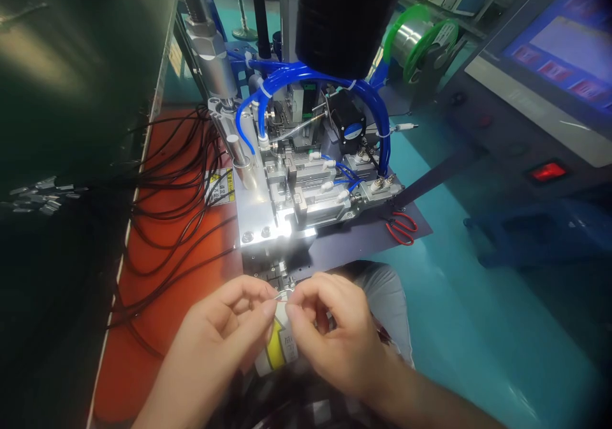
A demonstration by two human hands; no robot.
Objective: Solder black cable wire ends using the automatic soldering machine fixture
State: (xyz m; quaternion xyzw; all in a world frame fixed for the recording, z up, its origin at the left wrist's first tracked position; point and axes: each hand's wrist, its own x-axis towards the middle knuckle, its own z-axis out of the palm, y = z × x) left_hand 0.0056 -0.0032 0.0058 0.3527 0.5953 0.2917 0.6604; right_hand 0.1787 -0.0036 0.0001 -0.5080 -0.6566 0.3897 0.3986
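In the middle of the head view, my left hand (232, 330) and my right hand (335, 327) meet fingertip to fingertip. Each pinches thumb against forefinger on thin wires (284, 294), whitish with a hint of red, that span the small gap between them. Where the wires lead is hidden by the fingers. Just beyond the fingertips is the front of a metal machine (253, 212) with a brightly lit edge. Below the hands shows a white and yellow label (276, 349) with printed characters.
Black cables (191, 215) with metal-ended plugs (48, 194) lie over an orange surface (129, 378) at left. Blue air hoses (382, 116) arch over the machine. Red-handled pliers (402, 227) lie at right. Behind stand a green spool of silvery wire (412, 37) and a control screen (568, 46).
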